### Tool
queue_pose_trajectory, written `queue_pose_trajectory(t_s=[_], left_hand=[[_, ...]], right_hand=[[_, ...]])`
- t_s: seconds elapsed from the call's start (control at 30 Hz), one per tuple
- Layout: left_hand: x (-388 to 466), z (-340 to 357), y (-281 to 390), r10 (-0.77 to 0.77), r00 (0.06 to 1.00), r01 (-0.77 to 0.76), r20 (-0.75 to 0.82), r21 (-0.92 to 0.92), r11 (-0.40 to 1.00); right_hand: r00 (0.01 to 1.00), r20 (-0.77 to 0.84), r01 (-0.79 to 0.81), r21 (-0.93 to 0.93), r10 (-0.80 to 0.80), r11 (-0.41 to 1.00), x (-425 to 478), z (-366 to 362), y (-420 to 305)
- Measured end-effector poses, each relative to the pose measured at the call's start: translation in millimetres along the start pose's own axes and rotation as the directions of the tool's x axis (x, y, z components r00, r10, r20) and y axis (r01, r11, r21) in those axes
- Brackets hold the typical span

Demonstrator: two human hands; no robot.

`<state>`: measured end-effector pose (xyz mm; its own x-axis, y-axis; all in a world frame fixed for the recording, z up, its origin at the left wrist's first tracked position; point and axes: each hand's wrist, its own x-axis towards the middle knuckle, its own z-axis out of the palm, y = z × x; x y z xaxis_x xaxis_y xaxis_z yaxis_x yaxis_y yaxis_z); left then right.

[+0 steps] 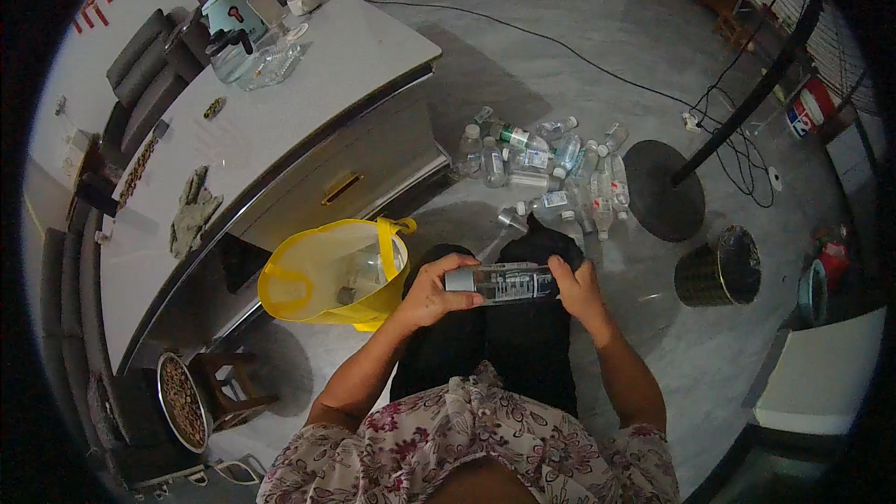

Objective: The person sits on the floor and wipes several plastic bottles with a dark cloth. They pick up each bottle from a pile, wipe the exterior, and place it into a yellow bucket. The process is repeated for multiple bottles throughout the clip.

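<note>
A clear plastic bottle point(514, 284) with a broad grey cap and printed writing lies sideways between my hands, above my dark trousers. My left hand point(432, 296) grips it around the capped end. At the opposite end, my right hand point(580, 296) holds the bottle with the thumb on top. Just left of my left hand stands a yellow open-topped bag point(297, 318) with a pale inside and at least one clear bottle point(364, 269) in it. Beyond my knees, many empty plastic bottles point(535, 157) are strewn on the grey floor.
To the left is a long white-topped table point(350, 35) with a glove point(192, 213), a glass jug point(231, 63) and a light-blue container point(234, 7). Right of the bottles are a round stand base point(661, 192), a bin point(707, 276) and loose cables point(742, 164). A stool point(234, 388) stands lower left.
</note>
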<state>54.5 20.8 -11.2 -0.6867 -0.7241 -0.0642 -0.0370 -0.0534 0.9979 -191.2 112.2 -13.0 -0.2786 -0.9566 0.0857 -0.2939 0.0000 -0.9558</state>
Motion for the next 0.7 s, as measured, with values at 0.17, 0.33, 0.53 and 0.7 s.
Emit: queue_pose_trajectory(t_s=[0.17, 0.33, 0.53, 0.7], left_hand=[[3, -1, 1, -0.129, 0.991, 0.132, 0.033, -0.173, 0.976], [8, 0, 13, -0.192, 0.978, 0.204, 0.078, -0.199, 0.958], [5, 11, 4, 0.241, 0.970, -0.236, 0.038, 0.393, 0.888], [5, 18, 11, 0.110, 0.994, -0.110, 0.018, 0.330, 0.938]], right_hand=[[0.949, -0.104, 0.300, 0.015, -0.297, 0.954, -27, 15, 14], [0.975, -0.211, 0.085, 0.082, -0.066, 0.993, -35, 19, 32], [0.959, -0.280, 0.067, 0.053, -0.050, 0.996, -8, 11, 9], [0.940, -0.326, 0.065, -0.123, -0.103, 0.990, 12, 9, -7]])
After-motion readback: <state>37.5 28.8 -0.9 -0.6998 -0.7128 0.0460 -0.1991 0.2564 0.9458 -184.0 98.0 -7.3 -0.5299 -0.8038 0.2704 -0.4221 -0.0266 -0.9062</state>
